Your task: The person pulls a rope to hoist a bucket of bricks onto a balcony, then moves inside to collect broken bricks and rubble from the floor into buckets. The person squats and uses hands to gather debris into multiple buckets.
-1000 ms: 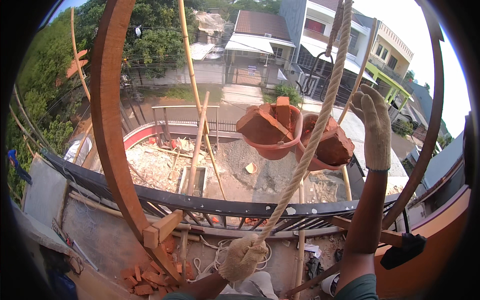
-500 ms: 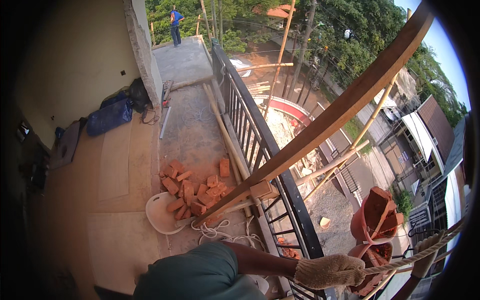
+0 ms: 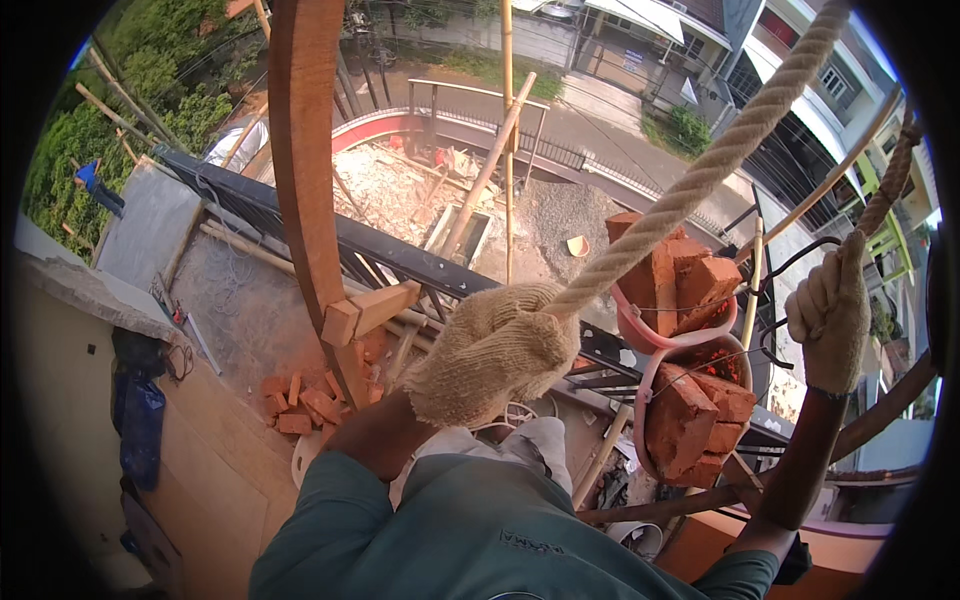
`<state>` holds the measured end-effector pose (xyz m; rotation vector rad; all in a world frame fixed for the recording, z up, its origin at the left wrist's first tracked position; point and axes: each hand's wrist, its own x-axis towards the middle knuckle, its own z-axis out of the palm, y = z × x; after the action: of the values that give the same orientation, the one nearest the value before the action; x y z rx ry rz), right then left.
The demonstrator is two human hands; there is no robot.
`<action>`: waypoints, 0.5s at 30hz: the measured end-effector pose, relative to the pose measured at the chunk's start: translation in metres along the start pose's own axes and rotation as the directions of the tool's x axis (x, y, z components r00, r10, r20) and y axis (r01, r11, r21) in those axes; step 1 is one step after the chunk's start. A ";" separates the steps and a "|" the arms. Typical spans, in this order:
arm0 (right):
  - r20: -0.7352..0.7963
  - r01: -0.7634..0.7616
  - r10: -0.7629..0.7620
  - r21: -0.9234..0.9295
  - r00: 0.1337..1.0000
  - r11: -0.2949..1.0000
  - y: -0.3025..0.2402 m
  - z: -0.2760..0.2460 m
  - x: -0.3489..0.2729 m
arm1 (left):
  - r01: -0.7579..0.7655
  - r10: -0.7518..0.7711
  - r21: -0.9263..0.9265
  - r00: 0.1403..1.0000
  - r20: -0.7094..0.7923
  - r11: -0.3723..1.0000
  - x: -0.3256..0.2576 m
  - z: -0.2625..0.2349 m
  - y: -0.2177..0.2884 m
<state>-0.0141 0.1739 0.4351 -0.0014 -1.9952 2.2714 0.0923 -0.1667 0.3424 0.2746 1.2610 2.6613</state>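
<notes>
Head-worn fisheye; looks down from close above wearer's torso (image 3: 500,535); faces past railing (image 3: 400,255) toward street (image 3: 572,128).

We see two pinkish-orange buckets hanging close together with their open tops tilted toward us, the upper bucket (image 3: 636,332) and the lower bucket (image 3: 642,428) both heaped with reddish bricks (image 3: 682,425). Beside them we find dark, bent hooks (image 3: 766,349) below a darker rope (image 3: 888,190), while our thick, pale rope (image 3: 705,170) slants straight up rightward, crossing before the upper load.

thick rope (image 3: 712,167), top out of view
</notes>
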 end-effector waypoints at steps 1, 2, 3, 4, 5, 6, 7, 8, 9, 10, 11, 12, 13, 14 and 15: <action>-0.006 0.021 -0.021 -0.019 1.000 1.000 -0.011 -0.008 -0.021 | -0.001 -0.001 -0.038 0.998 -0.063 0.999 0.005 -0.001 -0.003; -0.065 0.039 -0.041 -0.040 0.997 0.998 -0.021 -0.010 -0.044 | -0.088 0.085 -0.035 0.993 -0.081 0.996 0.015 -0.001 -0.002; -0.092 0.052 -0.056 -0.037 0.994 0.998 -0.026 -0.008 -0.060 | -0.180 0.177 -0.011 0.977 -0.116 0.984 0.021 0.001 0.000; -0.100 0.039 -0.042 -0.029 0.994 0.999 -0.029 -0.011 -0.075 | -0.235 0.234 -0.012 0.969 -0.075 0.972 0.033 0.004 0.005; -0.112 0.049 -0.050 -0.012 0.992 0.999 -0.030 -0.017 -0.093 | -0.285 0.284 -0.033 0.959 -0.023 0.958 0.047 0.009 0.007; -0.103 0.050 -0.047 0.021 0.994 0.999 -0.024 -0.021 -0.107 | -0.301 0.300 -0.025 0.953 -0.040 0.953 0.057 0.017 0.014; -0.090 0.051 -0.046 0.053 0.995 0.997 -0.018 -0.023 -0.121 | -0.320 0.319 -0.018 0.946 -0.056 0.947 0.067 0.025 0.023; -0.062 0.051 -0.047 0.062 0.997 0.997 -0.014 -0.035 -0.139 | -0.328 0.328 -0.004 0.945 0.006 0.945 0.082 0.036 0.025; 0.077 0.016 -0.029 0.157 0.997 0.987 -0.007 -0.060 -0.156 | -0.341 0.339 0.012 0.938 0.066 0.940 0.094 0.046 0.029; -0.167 0.072 -0.069 0.013 0.984 0.997 0.006 -0.061 -0.179 | -0.378 0.360 0.034 0.904 0.230 0.925 0.107 0.060 0.035; -0.200 0.000 -0.007 -0.035 0.980 0.999 0.006 -0.052 -0.195 | -0.375 0.352 0.010 0.879 0.321 0.927 0.120 0.067 0.040; -0.230 -0.074 0.053 -0.082 0.972 0.994 0.005 -0.041 -0.210 | -0.385 0.361 0.016 0.879 0.312 0.923 0.135 0.069 0.043; -0.252 -0.147 0.114 -0.117 0.961 0.982 0.005 -0.030 -0.223 | -0.397 0.391 -0.056 0.851 0.350 0.916 0.151 0.077 0.049; -0.326 -0.198 0.145 -0.137 0.934 0.971 0.012 -0.020 -0.235 | -0.401 0.421 -0.135 0.819 0.390 0.906 0.167 0.086 0.057; -0.403 -0.252 0.170 -0.159 0.899 0.955 0.019 -0.011 -0.248 | -0.389 0.437 -0.199 0.790 0.430 0.900 0.188 0.095 0.064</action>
<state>0.2314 0.1598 0.3953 -0.6644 -2.0777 1.9581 -0.0718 -0.0903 0.4677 1.2260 0.9883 2.7251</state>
